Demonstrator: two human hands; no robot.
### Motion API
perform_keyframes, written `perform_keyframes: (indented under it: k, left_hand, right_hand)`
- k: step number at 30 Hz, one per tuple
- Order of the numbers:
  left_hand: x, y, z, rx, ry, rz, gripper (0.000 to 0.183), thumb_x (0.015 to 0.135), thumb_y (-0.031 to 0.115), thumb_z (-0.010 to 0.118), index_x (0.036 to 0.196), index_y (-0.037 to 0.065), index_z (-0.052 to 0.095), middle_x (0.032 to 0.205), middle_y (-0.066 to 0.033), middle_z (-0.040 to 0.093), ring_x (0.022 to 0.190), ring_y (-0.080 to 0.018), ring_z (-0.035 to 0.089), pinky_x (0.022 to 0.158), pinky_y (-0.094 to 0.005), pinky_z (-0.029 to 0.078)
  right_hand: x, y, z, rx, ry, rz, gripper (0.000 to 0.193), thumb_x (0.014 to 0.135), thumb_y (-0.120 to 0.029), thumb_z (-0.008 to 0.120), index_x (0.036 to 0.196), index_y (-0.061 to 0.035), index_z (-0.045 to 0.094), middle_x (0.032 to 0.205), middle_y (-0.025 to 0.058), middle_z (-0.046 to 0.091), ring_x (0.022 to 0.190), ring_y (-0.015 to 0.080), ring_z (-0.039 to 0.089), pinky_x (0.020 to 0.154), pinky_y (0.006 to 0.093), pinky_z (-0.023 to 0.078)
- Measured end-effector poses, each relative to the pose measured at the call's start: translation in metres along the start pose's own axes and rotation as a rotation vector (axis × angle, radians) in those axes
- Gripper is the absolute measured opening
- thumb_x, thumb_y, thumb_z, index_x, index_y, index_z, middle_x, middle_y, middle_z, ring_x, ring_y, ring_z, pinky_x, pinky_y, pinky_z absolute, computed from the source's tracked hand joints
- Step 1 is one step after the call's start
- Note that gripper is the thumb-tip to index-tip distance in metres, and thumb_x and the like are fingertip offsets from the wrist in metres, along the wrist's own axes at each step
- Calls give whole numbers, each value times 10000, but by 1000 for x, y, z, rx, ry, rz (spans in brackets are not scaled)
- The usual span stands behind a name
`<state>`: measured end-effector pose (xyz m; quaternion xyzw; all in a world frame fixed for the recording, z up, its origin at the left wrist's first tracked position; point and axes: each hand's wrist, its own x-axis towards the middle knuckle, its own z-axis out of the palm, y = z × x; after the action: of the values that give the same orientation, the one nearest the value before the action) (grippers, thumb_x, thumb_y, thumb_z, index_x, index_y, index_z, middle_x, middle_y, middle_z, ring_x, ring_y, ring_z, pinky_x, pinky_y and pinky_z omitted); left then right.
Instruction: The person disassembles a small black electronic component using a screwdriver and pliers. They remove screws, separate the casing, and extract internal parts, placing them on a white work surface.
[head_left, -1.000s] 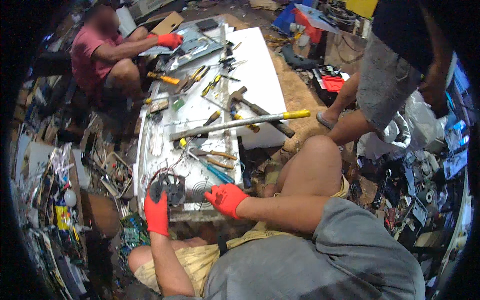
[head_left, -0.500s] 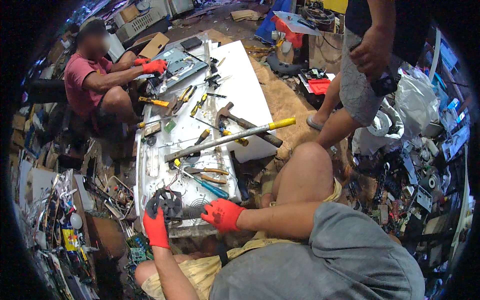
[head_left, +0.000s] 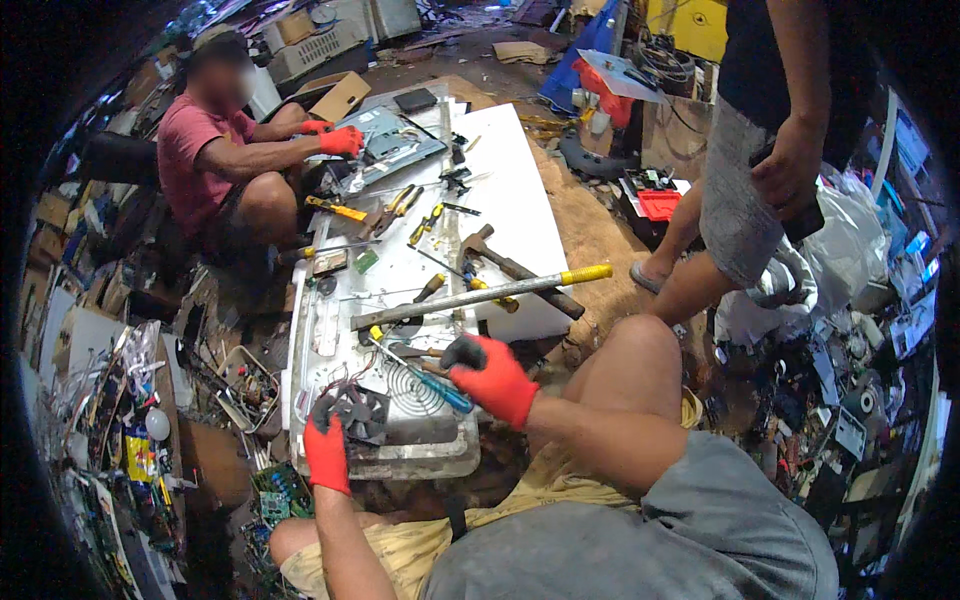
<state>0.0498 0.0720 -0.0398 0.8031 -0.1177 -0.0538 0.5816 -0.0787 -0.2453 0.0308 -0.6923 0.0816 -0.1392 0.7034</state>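
Observation:
My left hand [head_left: 326, 450], in a red glove with dark fingertips, grips the edge of a black cooling fan [head_left: 362, 412] at the near end of the white panel [head_left: 380, 462]. Thin wires trail from the fan. My right hand [head_left: 492, 378], gloved alike, is raised over the panel's right edge with finger and thumb apart; I see nothing held in it. Just beside its thumb lies a screwdriver with a blue handle [head_left: 447, 392]. A round wire fan guard [head_left: 412, 388] rests between the fan and that handle.
A long metal bar with a yellow grip [head_left: 585, 274] crosses a hammer [head_left: 520, 268]. Pliers [head_left: 404, 200] and several screwdrivers lie beyond. A co-worker in red gloves [head_left: 342, 141] handles a flat metal unit [head_left: 395, 150]. Another person's legs [head_left: 700, 265] stand at right.
My right hand has lifted away from beside the fan guard, up and to the right, towards the blue-handled screwdriver. My left hand keeps its hold on the fan. The view has shifted slightly.

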Motion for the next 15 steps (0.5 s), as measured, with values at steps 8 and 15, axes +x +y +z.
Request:
perform_keyframes:
  k: [8, 15]
  left_hand:
    - [-6, 8, -6, -46, -54, -63, 455, 913, 26, 567, 1365, -19, 548, 1302, -159, 630, 1217, -250, 584, 1058, -347, 432]
    - [-13, 76, -2, -186, -157, -25, 414, 966, 21, 493, 1377, -10, 532, 1283, -98, 625, 1161, -176, 588, 1020, -314, 451]
  right_hand:
    - [7, -32, -20, 392, 111, 178, 130, 892, -46, 626, 1008, 9, 648, 857, 72, 643, 727, 155, 623, 665, 318, 552]
    - [3, -6, -30, 449, 104, 181, 135, 886, -60, 618, 1001, 8, 638, 829, 57, 626, 664, 154, 619, 609, 297, 533]
